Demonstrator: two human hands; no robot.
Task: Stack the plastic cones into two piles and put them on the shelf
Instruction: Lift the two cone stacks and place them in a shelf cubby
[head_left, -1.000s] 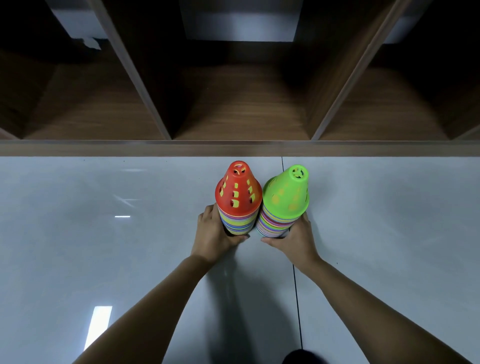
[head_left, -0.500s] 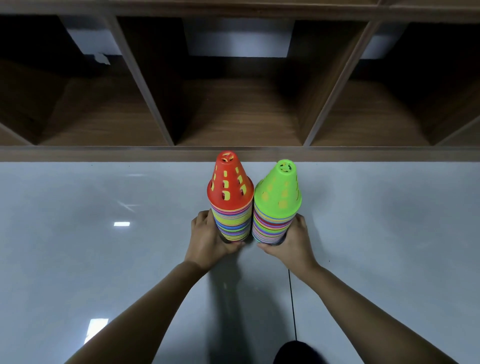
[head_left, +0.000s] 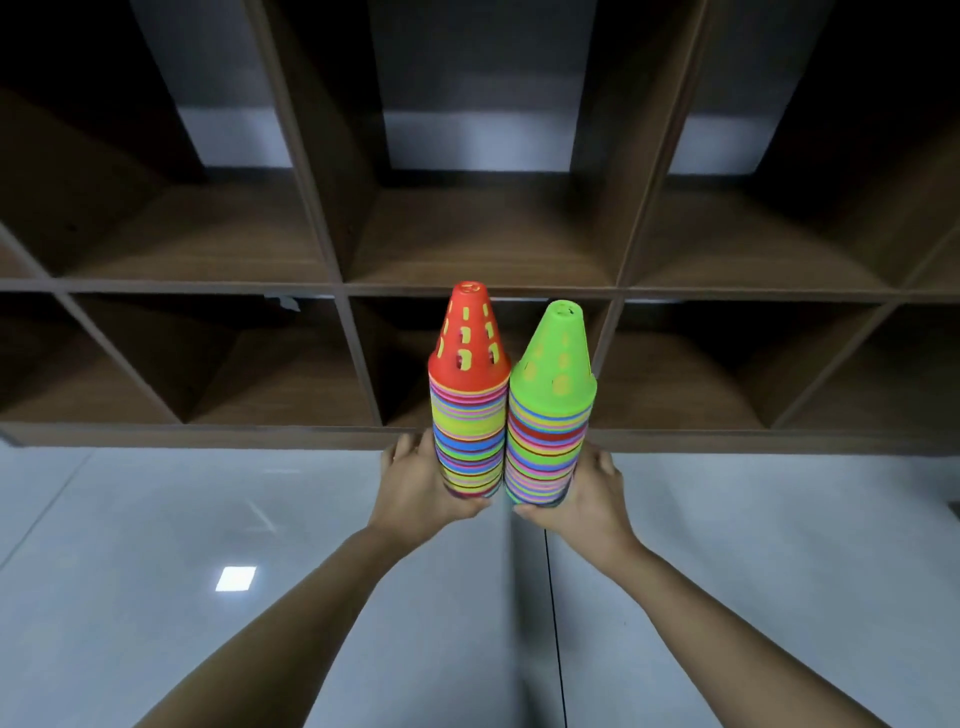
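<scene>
Two tall piles of many-coloured plastic cones stand side by side and touch. The left pile (head_left: 469, 410) has a red cone on top; my left hand (head_left: 415, 491) grips its base. The right pile (head_left: 551, 431) has a green cone on top; my right hand (head_left: 589, 493) grips its base. Both piles are upright and held above the grey floor, in front of the lower middle compartment of the dark wooden shelf (head_left: 332, 288). Their tips reach about the level of the board between the two rows.
The shelf has two visible rows of open compartments split by slanted-looking dividers; nothing shows inside them. Its bottom front board (head_left: 208, 436) runs across the view. Below lies a glossy grey tiled floor (head_left: 208, 545) with a dark joint line (head_left: 553, 623).
Both hands have lifted the two piles off the floor and up toward the shelf. The view has tilted up, so a second, upper row of compartments is now in sight.
</scene>
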